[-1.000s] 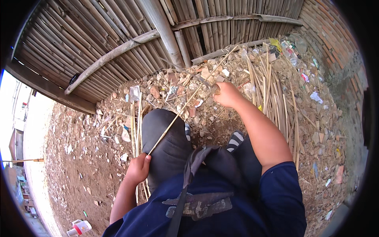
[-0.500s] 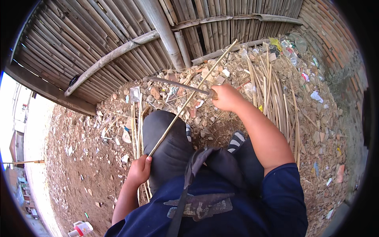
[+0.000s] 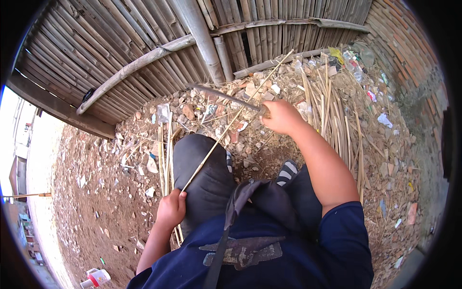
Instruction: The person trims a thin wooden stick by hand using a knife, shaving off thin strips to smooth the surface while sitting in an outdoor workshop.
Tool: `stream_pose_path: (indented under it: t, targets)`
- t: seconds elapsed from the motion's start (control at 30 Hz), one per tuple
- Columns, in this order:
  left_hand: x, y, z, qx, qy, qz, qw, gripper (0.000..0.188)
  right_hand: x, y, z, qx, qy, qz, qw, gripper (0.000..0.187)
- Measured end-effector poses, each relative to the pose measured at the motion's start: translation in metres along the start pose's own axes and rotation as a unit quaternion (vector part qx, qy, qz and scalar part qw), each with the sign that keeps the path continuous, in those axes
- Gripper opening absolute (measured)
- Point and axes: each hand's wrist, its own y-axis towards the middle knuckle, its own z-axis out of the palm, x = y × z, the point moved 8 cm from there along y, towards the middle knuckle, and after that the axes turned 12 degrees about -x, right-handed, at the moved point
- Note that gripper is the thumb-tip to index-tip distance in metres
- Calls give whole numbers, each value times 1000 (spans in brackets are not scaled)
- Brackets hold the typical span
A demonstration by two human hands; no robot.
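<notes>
My left hand [image 3: 172, 208], beside my left knee, is closed around the lower end of a long thin bamboo strip [image 3: 211, 151]. The strip slants up across my thigh, its far end toward the bamboo wall. In my right hand [image 3: 283, 117] is the handle of a long-bladed knife [image 3: 224, 94], its dark blade pointing up and left. Blade and strip cross just left of the handle; whether the edge presses on the strip I cannot tell.
Cut bamboo strips [image 3: 332, 123] lie in a pile to the right, with several more strips [image 3: 166, 159] beside my left knee. A bamboo wall [image 3: 130, 43] stands ahead, a brick wall [image 3: 406, 53] at right. Stones and litter cover the ground; a white-and-red container [image 3: 97, 277] lies lower left.
The knife's blade has tilted, its tip rising and moving slightly right. My right hand has shifted a little to the right; my left hand keeps its hold on the strip.
</notes>
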Motion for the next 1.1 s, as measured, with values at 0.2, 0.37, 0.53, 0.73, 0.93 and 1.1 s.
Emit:
stream_pose_path:
  t: [0.2,0.37,0.53,0.73,0.93,1.1]
  targets:
    - [6,-3,5,10,-10,-8,1000,33,44,-16,17,91,-54,-60,993,18]
    - [-3,-1,0,-6,6,6,1000,33,-38,13,-10,-35,14,102,994,18]
    - [-1,-1,4,-2,-5,10,1000,33,15,-10,14,83,-15,25,996,15]
    - [2,0,4,3,-22,13,1000,34,16,-7,14,115,-12,-12,993,17]
    - [-3,0,0,-5,3,7,1000,34,-26,6,-3,46,3,101,994,19]
    - [3,0,4,7,-35,22,999,34,50,-26,14,49,-47,-125,990,20]
